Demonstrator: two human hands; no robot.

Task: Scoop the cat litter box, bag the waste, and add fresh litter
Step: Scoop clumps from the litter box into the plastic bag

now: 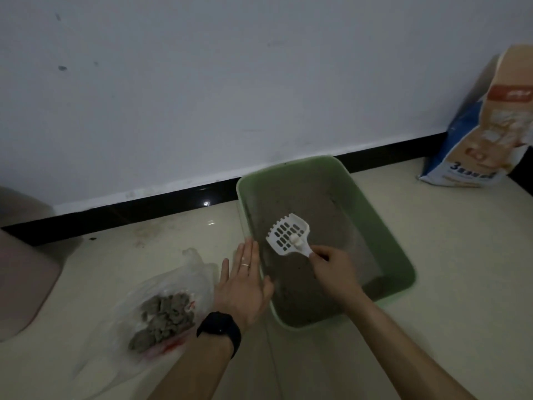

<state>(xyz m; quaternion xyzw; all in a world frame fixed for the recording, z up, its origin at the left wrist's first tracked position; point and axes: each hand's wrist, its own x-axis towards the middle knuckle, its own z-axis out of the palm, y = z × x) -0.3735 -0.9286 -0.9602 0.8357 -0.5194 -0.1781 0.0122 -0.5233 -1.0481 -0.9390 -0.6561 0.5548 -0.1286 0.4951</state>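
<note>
Head view: looks down on a pale tiled floor (432, 255) beside a white wall; every place below is given from the litter box.
Litter box (395, 249): green plastic tray on the floor, its far end close to the black skirting, holding a thin, fairly even bed of grey litter (311, 203).
Litter sack (487, 125): printed paper bag standing against the wall, well apart from the box beyond its far right corner; the top looks opened, though I cannot be sure.
Waste bag (138, 295): clear plastic bag lying on the floor just left of the box, mouth slack, a heap of grey clumps (164, 316) inside.
Left hand (245, 284): flat and spread, fingers apart, gripping nothing, at the box's left rim; whether it presses the rim I cannot tell. A ring and a dark wrist band show.
Right hand (336, 269): above the box's middle, fingers closed on the scoop's handle.
Scoop (288, 233): white slotted scoop raised over the litter, blade towards the far left corner, one small pale lump on its slots near the handle.
Step in hand: judged to be late scooping, with most waste already bagged.
Next move calls for: keeping the scoop level so the lump does not roll off, carrying it left over the rim, and having the free hand hold the bag's mouth wide before tipping.
</note>
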